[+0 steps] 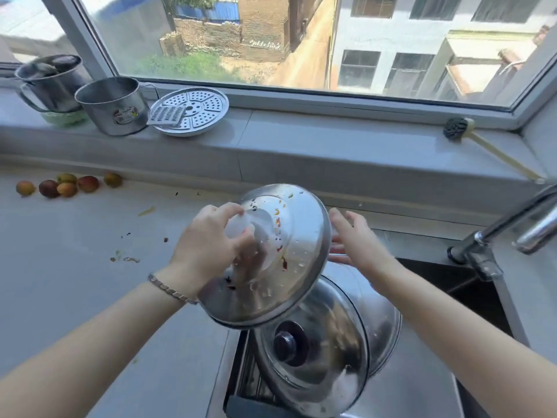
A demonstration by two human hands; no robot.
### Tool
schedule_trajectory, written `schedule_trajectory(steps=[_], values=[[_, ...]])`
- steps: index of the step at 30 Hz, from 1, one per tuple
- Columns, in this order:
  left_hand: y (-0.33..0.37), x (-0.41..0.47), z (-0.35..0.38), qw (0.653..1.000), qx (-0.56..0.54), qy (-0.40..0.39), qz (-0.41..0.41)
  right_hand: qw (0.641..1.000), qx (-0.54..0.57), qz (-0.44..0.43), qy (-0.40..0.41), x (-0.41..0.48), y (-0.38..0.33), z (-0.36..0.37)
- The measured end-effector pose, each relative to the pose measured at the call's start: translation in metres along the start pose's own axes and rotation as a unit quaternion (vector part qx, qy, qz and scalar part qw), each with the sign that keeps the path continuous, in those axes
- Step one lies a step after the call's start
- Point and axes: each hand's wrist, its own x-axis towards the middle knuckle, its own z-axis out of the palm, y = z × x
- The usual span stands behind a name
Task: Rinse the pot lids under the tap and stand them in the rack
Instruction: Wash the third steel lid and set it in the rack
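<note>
My left hand [208, 236], fingers clamped on its pale knob [238, 228], holds the food-flecked lid [297, 236] tilted above a dark-knobbed lid [319, 357] standing in the near rack [245, 375], while my right hand [358, 239], fingers straight and apart, hovers just beside its right rim.

A home kitchen: a steel sink [470, 285] with a tap [512, 224] sits below a window [271, 40], steel pots [113, 105] on the sill and fruit [67, 185] on the counter [75, 251].
</note>
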Motion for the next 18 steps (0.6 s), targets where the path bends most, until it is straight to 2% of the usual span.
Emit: schedule_trajectory(steps=[2, 5, 10, 13, 18], values=[[0.037, -0.025, -0.003, 0.999, -0.035, -0.015, 0.033, 0.995, 0.090, 0.022, -0.030, -0.020, -0.009, -0.021], [0.087, -0.058, 0.002, 0.994, -0.073, -0.038, 0.067, 0.991, 0.126, -0.032, 0.008, -0.056, -0.014, -0.064], [0.158, -0.097, 0.034, 0.980, -0.125, -0.113, 0.109, 0.992, 0.042, -0.091, 0.076, -0.120, -0.020, -0.149], [0.198, -0.118, 0.061, 0.969, -0.132, -0.169, 0.121, 0.989, -0.022, -0.091, 0.115, -0.142, -0.006, -0.192], [0.241, -0.165, 0.114, 0.960, -0.154, -0.199, 0.123, 0.983, -0.089, -0.047, 0.153, -0.147, 0.052, -0.221]])
